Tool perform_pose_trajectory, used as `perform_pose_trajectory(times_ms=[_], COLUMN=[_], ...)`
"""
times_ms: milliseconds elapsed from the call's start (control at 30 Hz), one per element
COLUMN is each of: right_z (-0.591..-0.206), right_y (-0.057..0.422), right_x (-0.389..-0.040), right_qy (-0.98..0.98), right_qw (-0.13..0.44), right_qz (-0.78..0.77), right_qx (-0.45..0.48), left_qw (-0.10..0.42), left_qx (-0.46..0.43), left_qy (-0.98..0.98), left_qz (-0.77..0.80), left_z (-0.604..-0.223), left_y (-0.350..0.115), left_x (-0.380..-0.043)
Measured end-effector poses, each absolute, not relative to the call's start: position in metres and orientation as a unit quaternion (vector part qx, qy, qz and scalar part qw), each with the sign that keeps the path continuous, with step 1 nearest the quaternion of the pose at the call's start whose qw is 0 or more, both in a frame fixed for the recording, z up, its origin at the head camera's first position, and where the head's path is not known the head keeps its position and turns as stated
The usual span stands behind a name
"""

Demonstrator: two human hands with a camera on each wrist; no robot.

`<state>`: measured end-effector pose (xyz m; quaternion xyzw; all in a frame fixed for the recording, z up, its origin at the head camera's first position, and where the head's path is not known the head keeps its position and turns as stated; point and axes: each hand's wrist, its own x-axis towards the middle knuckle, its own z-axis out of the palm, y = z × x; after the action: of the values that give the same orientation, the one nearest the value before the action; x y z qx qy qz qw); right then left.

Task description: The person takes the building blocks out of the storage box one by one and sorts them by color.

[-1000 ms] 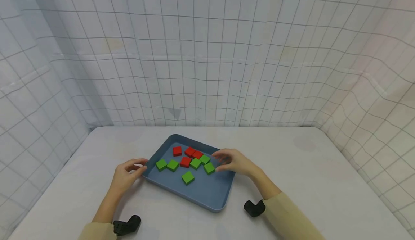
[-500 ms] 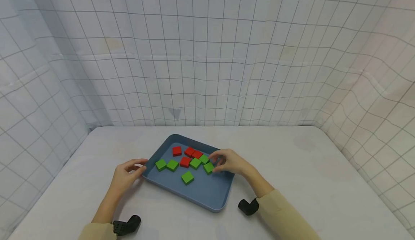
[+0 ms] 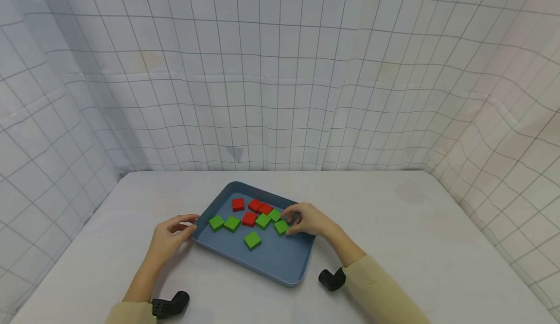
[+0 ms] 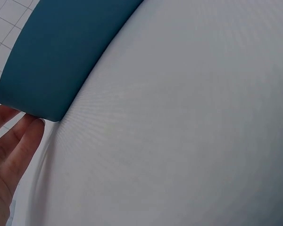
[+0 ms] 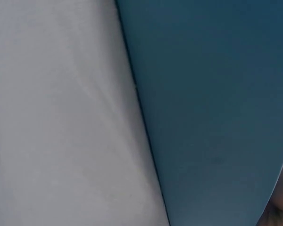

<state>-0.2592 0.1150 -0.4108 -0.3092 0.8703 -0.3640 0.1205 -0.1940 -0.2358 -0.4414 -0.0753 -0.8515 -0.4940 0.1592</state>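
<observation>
A blue-grey tray [image 3: 270, 262] lies askew on the table with several green and red blocks inside. My left hand [image 3: 168, 239] is at the tray's left end, its fingertips touching the outer wall; in the left wrist view its fingers [image 4: 23, 146] meet the wall's lower edge near the corner. Over the tray's right part, my right hand [image 3: 307, 219] reaches inside, with curled fingers and thumb right at a green block [image 3: 280, 227]. I cannot tell whether it pinches the block. The right wrist view shows mostly tray wall [image 5: 212, 103], which hides the fingertips.
Other green blocks [image 3: 252, 240] and red blocks [image 3: 238, 204] lie spread or bunched in the tray. A white grid-patterned curtain [image 3: 280, 95] rises behind and beside the white table [image 3: 393, 246]. Black wrist mounts [image 3: 332, 280] sit at both forearms.
My right hand has moved left and slightly down, bringing its fingertips to the rightmost green block. The left hand stays at the tray's end; tray and blocks keep their places.
</observation>
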Motion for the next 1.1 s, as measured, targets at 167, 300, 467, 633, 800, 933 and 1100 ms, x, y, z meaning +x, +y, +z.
perform_pose_trajectory(times_ms=[167,300,467,633,800,933,1100], right_z=[-0.4114,-0.4123,-0.4126,-0.4124,-0.4130,-0.4137,-0.4128], right_y=[0.1129,0.1120,0.1112,0.1107,0.1121,0.1143,0.1170], right_x=[-0.2606,-0.2613,-0.2610,-0.2604,-0.2595,-0.2585,-0.2580], right_qy=[0.876,0.881,0.882,0.879,0.875,0.869,0.863], right_qw=[0.123,0.123,0.119,0.117,0.112,0.105,0.092], right_qz=[-0.352,-0.343,-0.339,-0.346,-0.360,-0.378,-0.392], right_qx=[-0.307,-0.302,-0.304,-0.308,-0.305,-0.302,-0.305], left_qw=[0.163,0.167,0.169,0.171,0.170,0.167,0.169], left_qx=[-0.077,-0.083,-0.087,-0.087,-0.085,-0.082,-0.080], left_qy=[-0.853,-0.852,-0.847,-0.847,-0.850,-0.853,-0.857], left_qz=[-0.489,-0.488,-0.496,-0.496,-0.492,-0.487,-0.480], left_z=[-0.4416,-0.4418,-0.4423,-0.4437,-0.4435,-0.4427,-0.4422], left_y=[-0.2362,-0.2369,-0.2370,-0.2373,-0.2373,-0.2365,-0.2361], left_x=[-0.1945,-0.1948,-0.1948,-0.1953,-0.1953,-0.1944,-0.1939])
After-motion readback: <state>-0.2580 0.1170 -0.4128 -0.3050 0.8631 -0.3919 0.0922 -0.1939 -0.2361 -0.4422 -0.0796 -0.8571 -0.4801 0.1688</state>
